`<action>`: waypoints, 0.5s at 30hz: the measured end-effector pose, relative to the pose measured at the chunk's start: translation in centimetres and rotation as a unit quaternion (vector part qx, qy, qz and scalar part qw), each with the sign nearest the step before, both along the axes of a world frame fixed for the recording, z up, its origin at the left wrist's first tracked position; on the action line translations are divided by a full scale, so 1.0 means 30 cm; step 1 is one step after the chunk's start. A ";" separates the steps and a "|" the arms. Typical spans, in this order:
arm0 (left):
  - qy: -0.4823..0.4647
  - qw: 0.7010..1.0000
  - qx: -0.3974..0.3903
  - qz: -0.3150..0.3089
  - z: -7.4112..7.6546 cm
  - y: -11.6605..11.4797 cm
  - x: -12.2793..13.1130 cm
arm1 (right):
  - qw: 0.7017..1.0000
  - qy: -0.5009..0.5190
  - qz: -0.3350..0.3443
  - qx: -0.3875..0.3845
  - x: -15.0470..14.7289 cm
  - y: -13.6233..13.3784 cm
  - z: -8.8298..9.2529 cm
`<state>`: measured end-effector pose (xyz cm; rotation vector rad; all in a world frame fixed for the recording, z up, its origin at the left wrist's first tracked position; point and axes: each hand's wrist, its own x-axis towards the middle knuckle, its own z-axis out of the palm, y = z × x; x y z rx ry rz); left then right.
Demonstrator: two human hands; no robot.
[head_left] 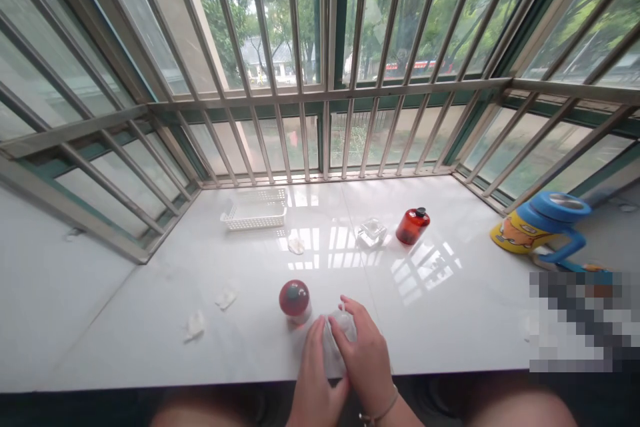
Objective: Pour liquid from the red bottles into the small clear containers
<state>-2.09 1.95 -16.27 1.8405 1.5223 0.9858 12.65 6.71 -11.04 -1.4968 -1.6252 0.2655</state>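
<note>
My left hand (314, 370) and my right hand (367, 350) meet at the table's near edge, around a translucent whitish object (334, 353). Fingers of both hands curve against its sides and cover much of it, so its kind cannot be made out. A small pale tip shows at its top, by the right fingers. Just beyond the left fingertips stands a round-topped dark red container (295, 300) with a dark spot in its middle. It is apart from both hands. A bracelet circles my right wrist.
On the white tabletop (165, 347) are a white plastic basket (256, 219), a clear glass block-like piece (371, 233) and a red bottle (413, 227) with a black cap. Crumpled tissues (195, 325) lie leftward. A blue-and-yellow jug (537, 223) stands right. Window bars (325, 90) border the back.
</note>
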 end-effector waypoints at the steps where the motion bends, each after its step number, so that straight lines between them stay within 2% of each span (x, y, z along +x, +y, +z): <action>1: -0.006 1.000 -0.022 0.005 0.011 0.014 0.013 | 1.000 0.006 -0.011 -0.011 -0.005 -0.001 0.003; 3: -0.033 0.999 -0.043 0.008 0.041 0.049 0.045 | 0.999 0.007 -0.022 -0.033 -0.004 0.000 0.011; 9: -0.110 0.993 -0.015 0.041 0.147 0.162 0.129 | 0.997 -0.001 0.012 -0.072 0.039 0.010 0.045; 12: -0.107 0.994 0.000 0.009 0.175 0.180 0.150 | 0.998 0.003 0.013 -0.067 0.075 0.011 0.051; 15: -0.108 0.994 0.004 -0.019 0.182 0.171 0.163 | 0.997 0.003 0.049 -0.052 0.114 0.007 0.050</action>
